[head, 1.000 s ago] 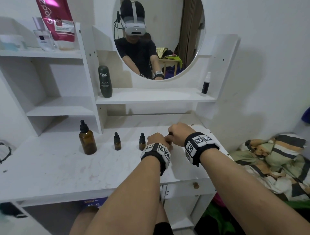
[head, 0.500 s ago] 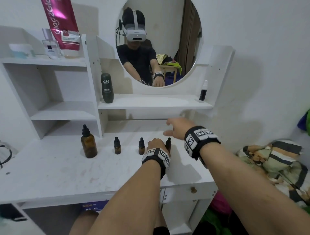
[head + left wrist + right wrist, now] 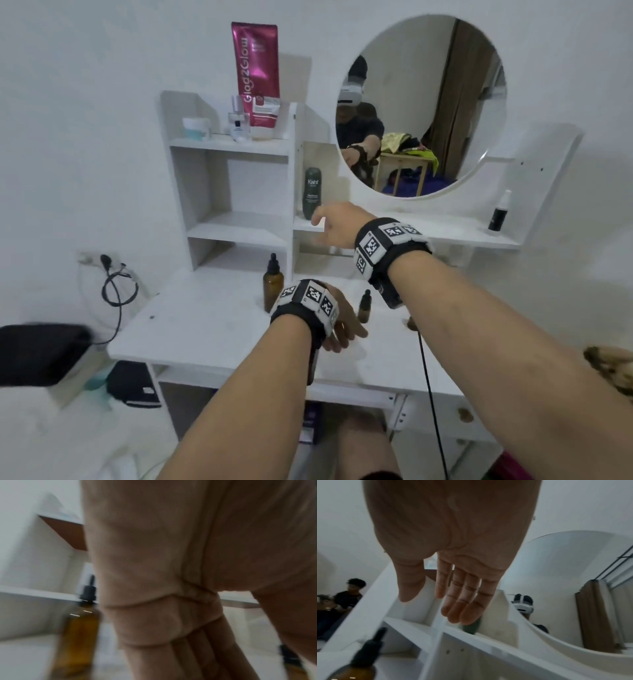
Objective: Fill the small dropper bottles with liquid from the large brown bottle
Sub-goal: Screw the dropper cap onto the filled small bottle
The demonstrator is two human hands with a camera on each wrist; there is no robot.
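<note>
The large brown bottle (image 3: 273, 286) with its black dropper cap stands upright at the back of the white vanity table (image 3: 205, 329). It shows again as the large brown bottle (image 3: 77, 628) and the large brown bottle (image 3: 356, 666). My left hand (image 3: 346, 329) hovers low just right of it, fingers loosely extended downward, holding nothing. One small dropper bottle (image 3: 364, 306) stands right of that hand; the others are hidden. My right hand (image 3: 322, 219) is raised above the table with straight fingers (image 3: 462, 607), empty, above and right of the large bottle.
A dark green Kahf bottle (image 3: 312, 195) stands on the shelf just behind my right hand. The shelf unit's upright panel (image 3: 294, 192) rises beside the large bottle. The round mirror (image 3: 421, 106), a pink tube (image 3: 255, 75) and a black spray bottle (image 3: 498, 214) are further off.
Both hands have left the small bottles on the right. My right hand rose and swung left toward the large bottle; my left hand shifted left too. The head view turned left.
</note>
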